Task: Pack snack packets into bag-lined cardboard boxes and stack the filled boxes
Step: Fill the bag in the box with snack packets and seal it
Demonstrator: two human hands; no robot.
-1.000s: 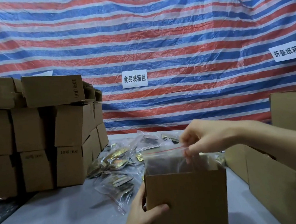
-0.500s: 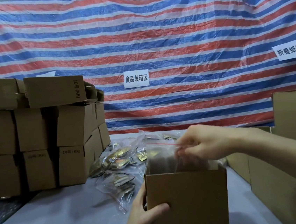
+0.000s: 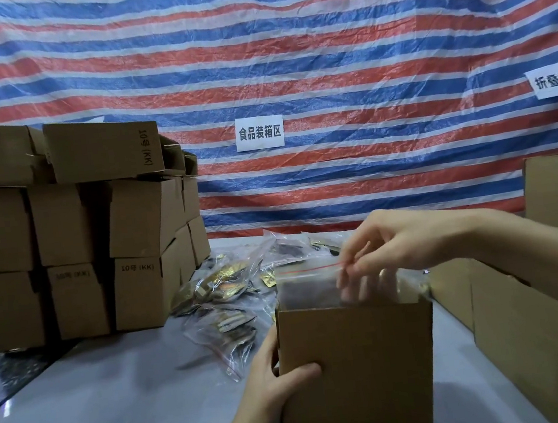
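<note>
An open cardboard box (image 3: pixel 359 368) stands on the table in front of me. My left hand (image 3: pixel 274 380) grips its left front corner, thumb across the front face. A clear zip bag (image 3: pixel 306 286) with a red seal line sticks up out of the box. My right hand (image 3: pixel 388 251) is above the box and pinches the bag's top edge at the red line, its fingers partly inside the bag. Loose bagged snack packets (image 3: pixel 224 293) with gold wrappers lie on the table behind the box.
Closed cardboard boxes are stacked three high at the left (image 3: pixel 76 229). More brown boxes (image 3: pixel 530 322) line the right side. A striped tarp (image 3: pixel 254 58) with white paper labels hangs behind the white table (image 3: pixel 118 400).
My right hand has shifted slightly right along the bag's top edge and pushed its fingers further into the bag. The left hand keeps its hold on the box.
</note>
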